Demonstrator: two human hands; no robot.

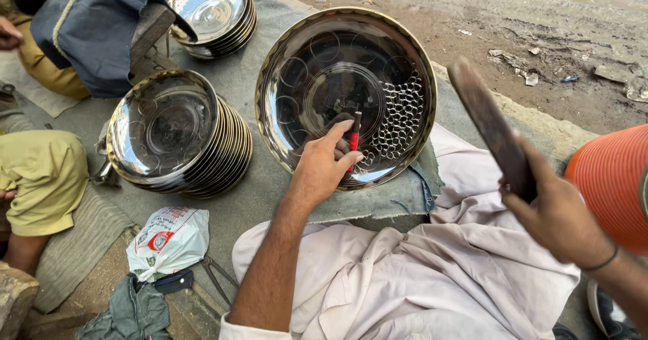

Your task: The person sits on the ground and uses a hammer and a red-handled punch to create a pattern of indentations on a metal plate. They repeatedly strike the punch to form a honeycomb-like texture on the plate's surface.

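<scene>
The right hand (553, 212) grips a dark, flat wooden mallet (491, 129) by its lower end, raised clear of the work and well apart from it. Farther out, the left hand (322, 168) pinches a slim red-banded punch (354, 139), its tip set on a large shiny steel plate (317, 63). The plate lies on grey cloth (250, 77), its surface showing stamped rings, dense just right of the punch. Beyond stand two plate stacks (182, 137).
</scene>
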